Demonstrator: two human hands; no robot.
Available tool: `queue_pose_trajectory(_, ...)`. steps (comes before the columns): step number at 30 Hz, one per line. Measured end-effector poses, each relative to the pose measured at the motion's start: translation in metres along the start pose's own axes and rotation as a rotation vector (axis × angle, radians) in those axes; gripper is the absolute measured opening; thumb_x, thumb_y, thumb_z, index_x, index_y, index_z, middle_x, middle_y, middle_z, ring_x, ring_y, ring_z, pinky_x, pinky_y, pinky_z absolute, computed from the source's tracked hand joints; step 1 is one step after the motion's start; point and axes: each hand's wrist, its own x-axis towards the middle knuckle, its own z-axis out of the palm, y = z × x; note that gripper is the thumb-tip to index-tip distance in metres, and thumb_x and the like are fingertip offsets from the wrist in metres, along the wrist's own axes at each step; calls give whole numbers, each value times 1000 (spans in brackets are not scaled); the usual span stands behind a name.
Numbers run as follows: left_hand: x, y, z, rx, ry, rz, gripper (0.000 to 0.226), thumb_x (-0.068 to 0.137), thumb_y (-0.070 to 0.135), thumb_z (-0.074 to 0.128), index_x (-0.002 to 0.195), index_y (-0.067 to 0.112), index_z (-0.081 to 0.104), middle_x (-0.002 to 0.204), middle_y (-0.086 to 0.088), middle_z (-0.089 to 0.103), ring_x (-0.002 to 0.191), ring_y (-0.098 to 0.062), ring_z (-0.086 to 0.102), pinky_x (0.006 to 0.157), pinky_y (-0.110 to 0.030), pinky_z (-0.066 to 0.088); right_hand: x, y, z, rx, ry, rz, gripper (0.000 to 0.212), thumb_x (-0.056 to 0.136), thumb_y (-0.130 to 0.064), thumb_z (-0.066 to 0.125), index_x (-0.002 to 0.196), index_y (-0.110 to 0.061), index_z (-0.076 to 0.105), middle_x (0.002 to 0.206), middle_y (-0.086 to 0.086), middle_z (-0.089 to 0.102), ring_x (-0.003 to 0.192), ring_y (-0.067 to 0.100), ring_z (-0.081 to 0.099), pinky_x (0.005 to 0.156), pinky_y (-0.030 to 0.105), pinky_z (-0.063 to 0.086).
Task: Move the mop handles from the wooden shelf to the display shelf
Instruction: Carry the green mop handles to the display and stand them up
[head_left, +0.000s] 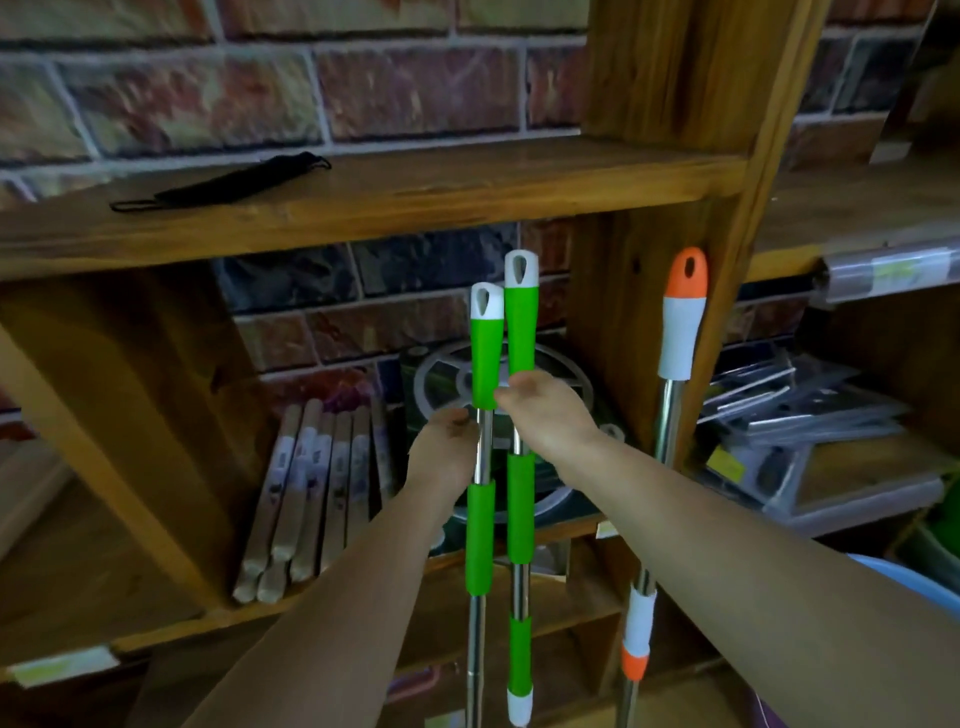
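Two green mop handles stand upright side by side in front of the wooden shelf (395, 192), close together and roughly parallel. The left green handle (480, 540) has a white cap at its top and a bare steel section below its upper green grip. The right green handle (520, 512) rises slightly higher, with the same white cap, and ends low in the view in a white tip.

The left hand (441, 452) is wrapped around the steel section of the left green handle, just beneath the upper green grip; its fingers are curled about the shaft. The right hand (550, 415) is clamped on the right green handle at the foot of its upper green grip, the fingers reaching across toward the left one. Both forearms extend up from the lower edge of the view.

To the right, an orange-and-white mop handle (680, 322) leans against the shelf's wooden upright (727, 104), touched by neither hand.

Behind the handles, in the shelf's lower compartment, sit a round grey wheel-shaped item (441, 374) and a row of pale wooden packaged items (311, 493) leaning together. On the board above lies a black mask (223, 182). A brick-pattern wall (260, 78) backs the shelf. Farther right, an adjoining shelf (857, 478) holds packaged goods, blurred beyond identification.
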Motion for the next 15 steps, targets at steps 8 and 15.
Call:
queue_pose_trajectory(8, 57, 9, 27, 105, 76, 92, 28, 87, 18, 52, 111, 5, 55, 108, -21, 62, 103, -35, 58, 80, -38, 45, 42, 7, 4, 4, 8, -59, 44, 93, -26, 50, 134, -10, 46, 137, 8, 50, 125, 24, 46, 99, 29, 36)
queue_pose_trajectory(15, 55, 16, 30, 100, -59, 113, 16, 91, 27, 43, 93, 12, 49, 110, -22, 59, 111, -33, 56, 90, -35, 43, 43, 12, 2, -2, 9, -67, 43, 93, -26, 50, 133, -12, 46, 135, 8, 52, 122, 25, 49, 100, 31, 39)
